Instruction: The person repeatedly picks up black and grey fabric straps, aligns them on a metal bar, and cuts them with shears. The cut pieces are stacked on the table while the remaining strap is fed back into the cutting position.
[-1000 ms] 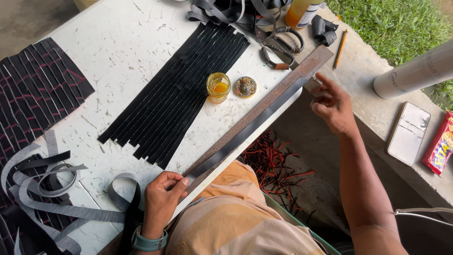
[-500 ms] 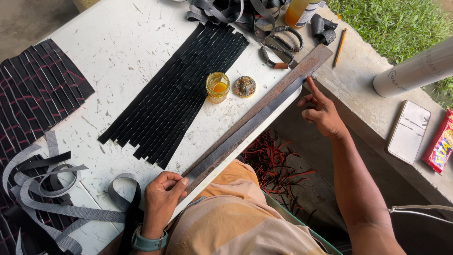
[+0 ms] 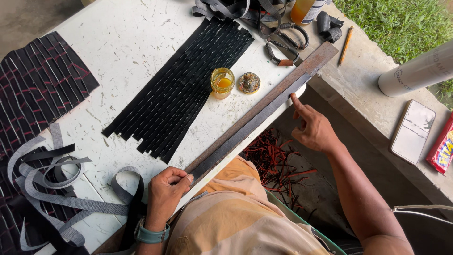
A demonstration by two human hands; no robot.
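Observation:
A long dark strip point(image 3: 245, 130) lies along the table's near edge beside a rusty metal straightedge point(image 3: 283, 87). My left hand point(image 3: 166, 189) pinches the strip's near end at the table edge. My right hand point(image 3: 314, 130) hovers off the table edge, its index finger touching the strip near its far end. Several black strips point(image 3: 184, 89) lie side by side in the middle of the white table point(image 3: 118, 38). A small open jar of yellow glue point(image 3: 222, 82) and its round lid point(image 3: 248, 82) stand next to them.
A woven black and red mat point(image 3: 37, 89) lies at the left, with loose grey straps point(image 3: 61, 189) below it. Scissors point(image 3: 283, 40), a pencil point(image 3: 346, 46), a bottle point(image 3: 304, 9), a white cylinder point(image 3: 420, 71), a phone point(image 3: 412, 138) and a red packet point(image 3: 441, 151) lie at the right. Red scraps point(image 3: 273, 156) lie under the table.
My right hand has slid down along the strip from the far end towards me, index finger trailing on it. My left hand has stayed on the near end.

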